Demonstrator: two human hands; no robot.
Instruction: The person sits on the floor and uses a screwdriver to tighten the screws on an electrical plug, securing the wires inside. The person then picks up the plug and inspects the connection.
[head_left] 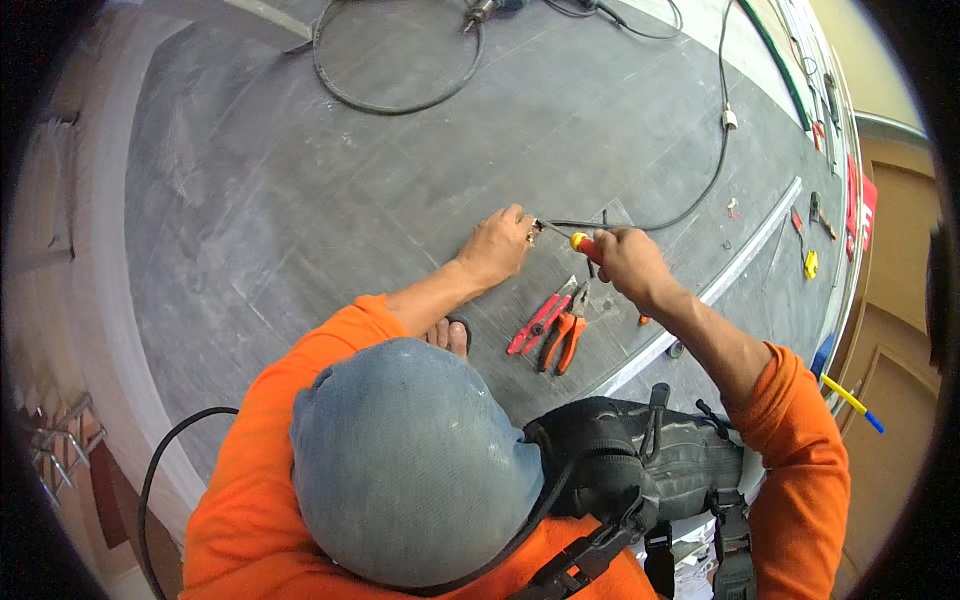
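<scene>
My left hand (497, 245) is closed, pinching a small dark fitting (538, 228) with brass-coloured bits at the end of a black cable (668, 226). Its exact kind is mostly hidden by the fingers. In my right hand (632, 265) is a screwdriver (583, 246) with a red and yellow handle, its shaft pointing left with the tip at the fitting. On the grey floor just below my hands lie orange-and-black pliers (566, 338) and, touching or close beside them, a red-handled tool (540, 322).
A long pale strip (735, 250) crosses the floor at right. Beyond it lie a yellow-ended tool (810, 264) and other hand tools. A drill (482, 12) with a looped cable sits at the far edge. My denim-covered knee (410, 460) blocks the lower middle.
</scene>
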